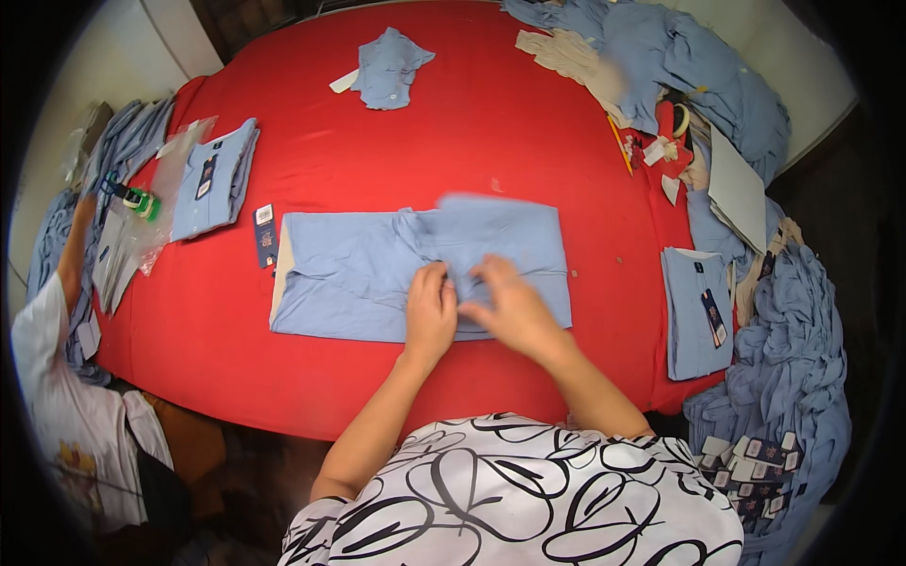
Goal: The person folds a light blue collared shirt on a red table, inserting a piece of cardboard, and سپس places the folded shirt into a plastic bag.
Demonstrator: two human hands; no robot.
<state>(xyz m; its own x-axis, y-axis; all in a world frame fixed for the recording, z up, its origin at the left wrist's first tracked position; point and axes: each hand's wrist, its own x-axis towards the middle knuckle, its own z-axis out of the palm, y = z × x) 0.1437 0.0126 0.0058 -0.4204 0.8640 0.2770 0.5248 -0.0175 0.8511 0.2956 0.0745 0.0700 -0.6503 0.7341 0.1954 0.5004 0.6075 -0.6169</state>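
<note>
A light blue shirt [349, 274], partly folded into a wide strip, lies across the red table before me. Its cream edge shows at the left end, with a dark hang tag [264, 236] beside it. My left hand [431, 311] rests on the middle of the shirt, its fingers drawn together on the cloth. To its right, my right hand [510, 304] is over the same shirt, thumb and fingers apart and slightly blurred. The shirt's upper right flap is smeared by motion.
Folded shirts lie on the red tablecloth [453, 132] at left [217, 179] and right [696, 311]. A small blue cloth piece [389, 71] sits at the back. Heaped garments [783, 321] line the right edge. Another person's arm [74, 250] is near a green tape dispenser [142, 202].
</note>
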